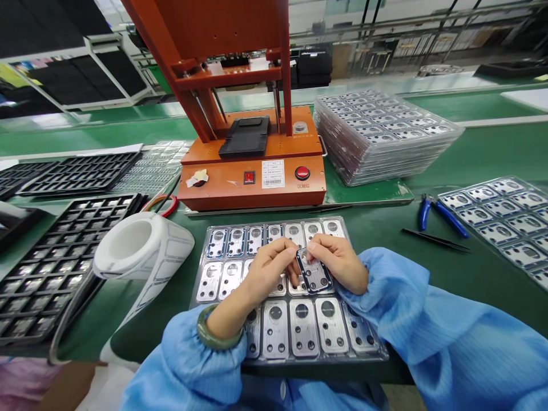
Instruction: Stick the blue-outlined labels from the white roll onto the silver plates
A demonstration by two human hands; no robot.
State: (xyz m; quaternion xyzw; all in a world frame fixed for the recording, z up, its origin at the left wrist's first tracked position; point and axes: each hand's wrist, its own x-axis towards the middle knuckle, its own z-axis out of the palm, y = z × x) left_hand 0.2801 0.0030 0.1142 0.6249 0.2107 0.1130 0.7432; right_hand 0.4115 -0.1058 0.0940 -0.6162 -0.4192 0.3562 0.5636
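Over a transparent plastic tray point(280, 358) of silvery metal plates, both hands hold one small metal plate point(317, 277). This plate has round holes and a dark blue border, and it is tilted towards me. My left hand point(274, 262) pinches its upper left edge, the fingers partly behind it. At its top edge, the thumb and fingers of my right hand point(336, 260) are closed on it. Several plates in the tray's back row carry the same blue border, such as the left one point(217, 243); the front row plates point(304, 328) look bare silver.
An orange press point(252, 185) stands behind the tray, with a tall stack of filled trays point(381, 142) to its right. Blue-handled pliers point(449, 219), black tweezers point(436, 241) and another tray point(505, 214) lie right. A label roll point(128, 245) and black gridded trays point(55, 268) are left.
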